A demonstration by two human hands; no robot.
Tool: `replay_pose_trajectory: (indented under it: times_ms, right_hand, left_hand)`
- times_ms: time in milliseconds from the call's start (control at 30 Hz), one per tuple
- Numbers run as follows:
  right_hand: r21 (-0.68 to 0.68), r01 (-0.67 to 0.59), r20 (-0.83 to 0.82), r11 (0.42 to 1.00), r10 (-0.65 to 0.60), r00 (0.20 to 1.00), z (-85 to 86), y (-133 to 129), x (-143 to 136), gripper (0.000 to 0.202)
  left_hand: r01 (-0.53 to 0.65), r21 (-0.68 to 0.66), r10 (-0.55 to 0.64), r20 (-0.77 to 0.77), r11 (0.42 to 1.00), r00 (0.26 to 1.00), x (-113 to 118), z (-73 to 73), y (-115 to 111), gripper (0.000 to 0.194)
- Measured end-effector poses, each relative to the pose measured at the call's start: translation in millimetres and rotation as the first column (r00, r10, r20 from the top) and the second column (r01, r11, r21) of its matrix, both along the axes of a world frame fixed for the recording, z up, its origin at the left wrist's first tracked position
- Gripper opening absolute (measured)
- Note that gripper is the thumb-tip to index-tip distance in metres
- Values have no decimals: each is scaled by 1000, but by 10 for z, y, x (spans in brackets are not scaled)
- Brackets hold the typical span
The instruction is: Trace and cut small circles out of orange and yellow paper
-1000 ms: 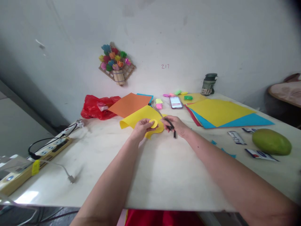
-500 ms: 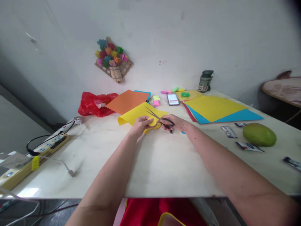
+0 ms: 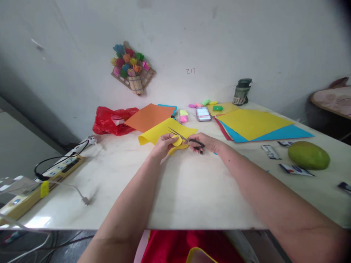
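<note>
Between thumb and fingers, my left hand pinches a small round piece of yellow paper. My right hand is closed around the black handles of a pair of scissors. The blades point to the left, slightly parted, and pass by the edge of the round piece. A curved yellow offcut hangs just below it. Behind both hands lies a larger yellow sheet with its left corner curled up. Whether the blades touch the paper, I cannot tell.
An orange sheet and a red plastic bag lie at the back left. A phone and soft clay packs sit behind. Stacked coloured sheets, a green mango and a power strip flank the hands.
The scissor blades have drawn closer together and tilted slightly flatter beside the round yellow piece. The camera view has shifted a little; both hands stay in nearly the same place.
</note>
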State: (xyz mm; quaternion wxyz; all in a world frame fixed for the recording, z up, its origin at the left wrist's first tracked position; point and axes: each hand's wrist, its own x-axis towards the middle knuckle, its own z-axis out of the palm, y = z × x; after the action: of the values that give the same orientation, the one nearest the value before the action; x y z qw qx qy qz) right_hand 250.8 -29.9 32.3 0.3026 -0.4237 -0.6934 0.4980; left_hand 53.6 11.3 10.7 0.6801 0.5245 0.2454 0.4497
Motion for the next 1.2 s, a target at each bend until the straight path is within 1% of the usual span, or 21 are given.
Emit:
replay_pose_trajectory:
  times_ms: [267,400,600,1067,1200]
  right_hand:
    - [11,9,11,1000,-9,1000,-28,22,-17,28]
    - [3,31,24,1000,-31,999,-42,27,-19,28]
    - [-10,29,22,1000,-29,999,-53,37,-20,31]
    - [-11,56,17,998,-56,998,-82,52,-30,32]
    - [7,64,11,998,-64,998,-113,77,-28,33]
  left_hand:
    - [7,-1,-7,-11,1000,1000,-11,3,3,19]
    - [-2,2,2,-12,1000,1000,-16,-6,10,19]
    - [-1,5,1,0,1000,1000,-29,-14,15,19]
    - [9,8,-9,-10,1000,1000,-28,9,-8,21]
    - [13,9,-13,1,1000,1000,-24,8,-6,20]
